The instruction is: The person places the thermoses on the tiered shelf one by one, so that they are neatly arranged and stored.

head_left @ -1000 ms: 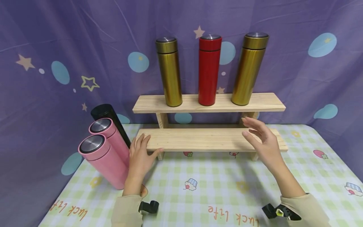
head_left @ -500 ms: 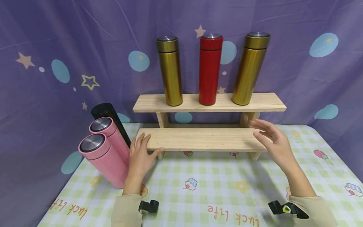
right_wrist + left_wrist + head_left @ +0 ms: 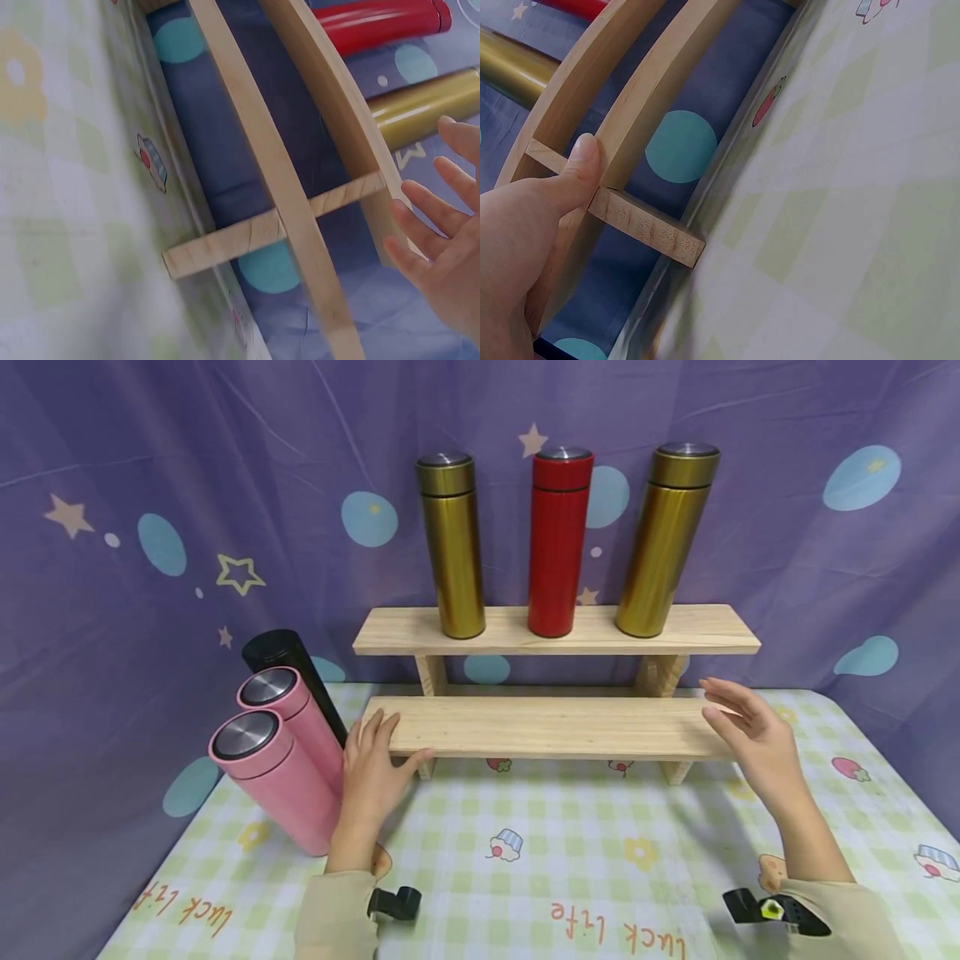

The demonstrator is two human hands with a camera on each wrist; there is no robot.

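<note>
A two-tier wooden shelf (image 3: 555, 727) stands on the table. My left hand (image 3: 371, 777) rests on the left end of its lower board, fingers lying on top. In the left wrist view, the thumb (image 3: 583, 161) is against that board's front edge. My right hand (image 3: 761, 747) hovers by the board's right end, fingers loosely bent and nothing in them. On the upper board stand a gold thermos bottle (image 3: 454, 552), a red thermos bottle (image 3: 558, 543) and another gold thermos bottle (image 3: 666, 543), spaced apart.
Left of the shelf, close beside my left hand, two pink thermos bottles (image 3: 281, 785) stand with a black bottle (image 3: 300, 677) behind them. A green-checked cloth (image 3: 570, 827) covers the table. A purple patterned curtain (image 3: 262, 460) hangs behind.
My right hand has moved rightward, from over the lower board to its right end. The left hand stays on the board's left end. The bottles have not moved.
</note>
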